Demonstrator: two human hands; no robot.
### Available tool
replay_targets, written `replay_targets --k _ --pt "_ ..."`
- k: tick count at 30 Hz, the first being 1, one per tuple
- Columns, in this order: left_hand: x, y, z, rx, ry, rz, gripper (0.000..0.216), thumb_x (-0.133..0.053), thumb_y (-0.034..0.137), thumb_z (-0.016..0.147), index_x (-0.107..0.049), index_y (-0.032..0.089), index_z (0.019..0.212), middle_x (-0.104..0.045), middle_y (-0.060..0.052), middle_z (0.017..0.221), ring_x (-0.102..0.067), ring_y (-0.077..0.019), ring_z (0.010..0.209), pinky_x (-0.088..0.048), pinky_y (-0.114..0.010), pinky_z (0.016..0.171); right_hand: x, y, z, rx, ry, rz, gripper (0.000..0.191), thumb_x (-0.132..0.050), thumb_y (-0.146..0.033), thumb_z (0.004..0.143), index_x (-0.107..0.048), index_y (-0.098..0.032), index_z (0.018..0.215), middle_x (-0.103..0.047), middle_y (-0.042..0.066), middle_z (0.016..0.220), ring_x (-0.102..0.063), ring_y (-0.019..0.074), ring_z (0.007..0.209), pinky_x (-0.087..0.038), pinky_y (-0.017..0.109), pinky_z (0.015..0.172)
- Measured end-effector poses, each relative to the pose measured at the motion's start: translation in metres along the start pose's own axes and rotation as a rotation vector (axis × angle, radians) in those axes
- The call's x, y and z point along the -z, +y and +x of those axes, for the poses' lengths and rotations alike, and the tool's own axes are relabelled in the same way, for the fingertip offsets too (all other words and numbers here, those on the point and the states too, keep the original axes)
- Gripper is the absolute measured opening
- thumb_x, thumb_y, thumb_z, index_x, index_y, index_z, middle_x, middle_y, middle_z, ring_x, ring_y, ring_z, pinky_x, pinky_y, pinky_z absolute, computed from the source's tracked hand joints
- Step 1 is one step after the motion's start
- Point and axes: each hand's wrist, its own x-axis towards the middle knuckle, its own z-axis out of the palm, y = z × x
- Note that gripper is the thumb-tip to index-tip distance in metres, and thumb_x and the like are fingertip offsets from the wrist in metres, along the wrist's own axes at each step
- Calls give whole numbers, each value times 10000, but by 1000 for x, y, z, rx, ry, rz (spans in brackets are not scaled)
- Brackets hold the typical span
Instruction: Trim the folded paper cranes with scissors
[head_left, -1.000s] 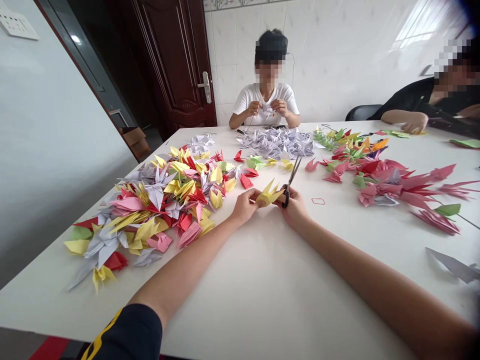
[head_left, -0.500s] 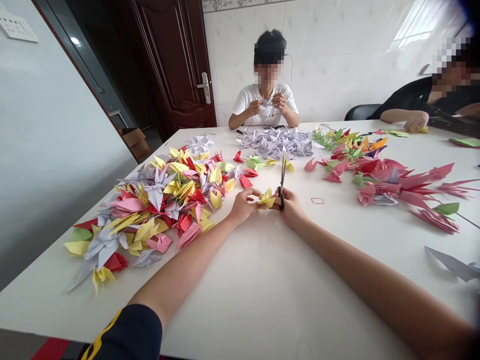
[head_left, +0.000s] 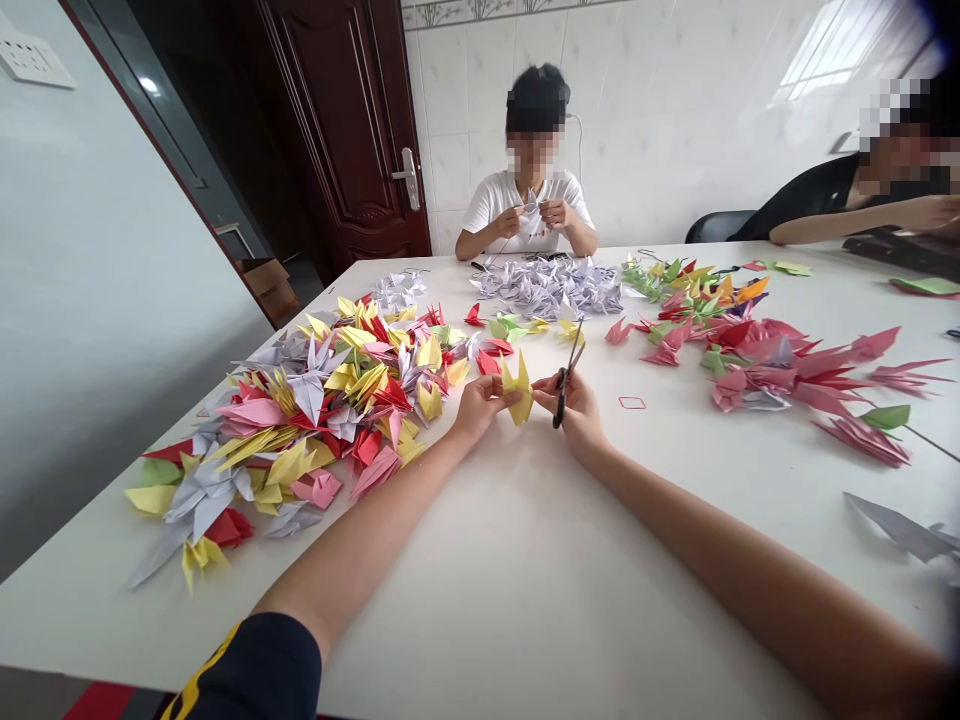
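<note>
Between my hands, above the white table (head_left: 480,590), is a yellow folded-paper crane (head_left: 516,388) with its points turned upward. My left hand (head_left: 480,408) pinches it from the left side. In my right hand (head_left: 579,415) is a pair of black-handled scissors (head_left: 561,392), blades pointing up and away from me. The fingertips of that hand reach close to the crane's right edge; whether they touch it I cannot tell. A large heap of folded paper cranes (head_left: 300,430) in yellow, red, pink and pale lilac lies left of my left arm.
Pale lilac cranes (head_left: 551,288) are heaped before a person in a white shirt (head_left: 566,190), whose hands hold folded paper. Pink cranes (head_left: 810,365) lie to the right, near a person in black (head_left: 806,200). A grey paper piece (head_left: 900,525) rests at the right edge.
The yellow crane has been turned so its points stand up, and it sits slightly further left. The scissors have tilted to the right. The arm of the person in black has lifted off the table.
</note>
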Motion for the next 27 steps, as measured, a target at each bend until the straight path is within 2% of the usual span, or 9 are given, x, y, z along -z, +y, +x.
replay_targets --k 3,6,10,17,23,27 --pt "0 -3 1 34 -21 -25 399 -872 407 607 -665 151 832 -665 -3 757 -607 -136 726 -465 -269 718 -4 -1 -2 -53 -64 23 431 -886 -393 602 -518 -235 760 -616 -4 806 -570 161 714 -468 306 648" --pt "-1 -5 2 82 -88 -56 453 -887 415 576 -668 147 870 -663 0 732 -605 -137 695 -463 -272 705 -5 1 -2 -58 -67 22 447 -899 -361 582 -487 -226 693 -540 -35 715 -477 121 621 -399 269 558" --pt "-1 -2 1 100 -115 -43 433 -867 434 606 -681 140 864 -666 -11 740 -602 -135 708 -445 -259 699 -4 5 -1 -80 -69 33 454 -891 -316 575 -455 -221 655 -484 -56 654 -434 106 587 -384 257 536" --pt "2 -3 2 110 -72 9 387 -793 483 693 -706 131 827 -632 -11 728 -556 -119 691 -456 -268 723 -2 4 -1 -154 -109 48 396 -871 -295 572 -495 -225 675 -512 -54 669 -486 116 588 -446 272 545" --pt "4 -8 3 108 -37 -11 381 -785 479 698 -716 130 836 -664 -29 788 -583 -126 731 -468 -274 748 0 5 -1 -146 -22 40 349 -866 -336 608 -558 -224 727 -617 -12 778 -552 128 630 -465 266 545" --pt "4 -7 4 117 -31 -6 380 -806 469 673 -711 129 813 -662 -27 768 -579 -122 713 -456 -263 715 0 6 -1 -150 -20 31 357 -868 -356 614 -564 -224 747 -647 1 826 -577 135 648 -470 264 539"
